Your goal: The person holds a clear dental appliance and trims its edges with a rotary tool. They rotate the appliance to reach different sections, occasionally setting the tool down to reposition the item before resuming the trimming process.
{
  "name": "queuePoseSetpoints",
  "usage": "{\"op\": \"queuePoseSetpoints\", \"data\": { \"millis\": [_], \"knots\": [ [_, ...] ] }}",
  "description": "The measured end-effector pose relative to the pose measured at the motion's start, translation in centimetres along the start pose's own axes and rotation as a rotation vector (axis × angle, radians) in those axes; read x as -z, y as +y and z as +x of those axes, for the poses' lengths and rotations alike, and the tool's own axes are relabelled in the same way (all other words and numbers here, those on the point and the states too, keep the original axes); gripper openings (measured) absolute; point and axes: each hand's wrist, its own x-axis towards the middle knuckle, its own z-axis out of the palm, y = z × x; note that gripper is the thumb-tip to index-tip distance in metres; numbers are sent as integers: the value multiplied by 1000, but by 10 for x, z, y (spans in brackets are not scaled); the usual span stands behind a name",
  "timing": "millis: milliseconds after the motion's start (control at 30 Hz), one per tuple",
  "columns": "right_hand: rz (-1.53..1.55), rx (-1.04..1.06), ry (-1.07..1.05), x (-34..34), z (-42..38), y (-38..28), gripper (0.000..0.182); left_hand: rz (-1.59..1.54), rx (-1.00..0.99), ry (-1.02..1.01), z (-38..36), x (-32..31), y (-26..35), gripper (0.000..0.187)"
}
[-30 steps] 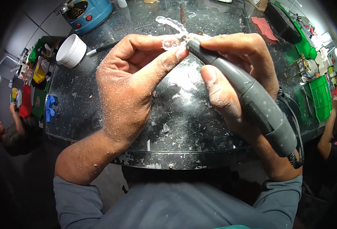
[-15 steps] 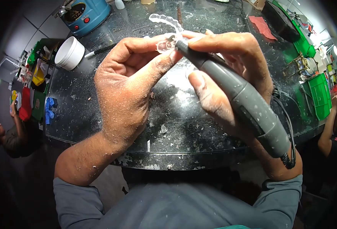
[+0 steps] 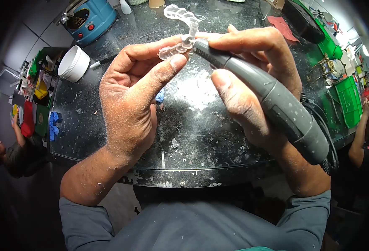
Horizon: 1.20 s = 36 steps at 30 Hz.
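Observation:
My left hand [image 3: 130, 90], dusted with pale powder, pinches a clear dental aligner [image 3: 183, 19] between thumb and fingertips. The U-shaped aligner has one arm pointing up and away and the other lying along my fingers. My right hand [image 3: 255, 75] is closed around a grey handpiece grinder [image 3: 272, 94], its front end pointing up and left. The grinder's tip meets or nearly meets the aligner near the middle of its curve; actual contact I cannot make out. A black cord leaves the grinder's back end at lower right.
The black, dust-strewn table [image 3: 184, 146] has a white tub [image 3: 73, 63], a pen [image 3: 101, 62] and a blue machine [image 3: 90, 21] at the left. Red paper [image 3: 283, 28] and green bins [image 3: 347, 101] are on the right. Other people [image 3: 17, 146] are at both side edges.
The aligner has turned in my left hand, so its arch opens more to the left. The grinder's back end has shifted slightly right and up. Both hands keep their hold.

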Motion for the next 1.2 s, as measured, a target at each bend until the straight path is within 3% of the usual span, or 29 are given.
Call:
{"op": "queuePoseSetpoints", "data": {
  "millis": [200,300,400,533,700,1033,1200],
  "knots": [
    [30,53,-33,0,1,0,34,-2,12,8,0,0,0,24],
    [24,-20,8,-2,-1,1,35,2,3,-2,0,1,-2,25],
    [-32,104,-31,-4,0,2,35,-4,-13,-5,0,0,-1,26],
    [17,6,57,-9,-2,-3,35,-42,5,16,-2,-1,-2,26],
    [-85,61,141,-18,-3,2,41,24,6,15,-2,-2,1,27],
    [-138,95,56,-10,-1,-5,40,1,-30,14,-2,-1,-2,26],
    [123,-125,165,0,5,3,33,17,22,21,2,-5,3,24]
  ]
}}
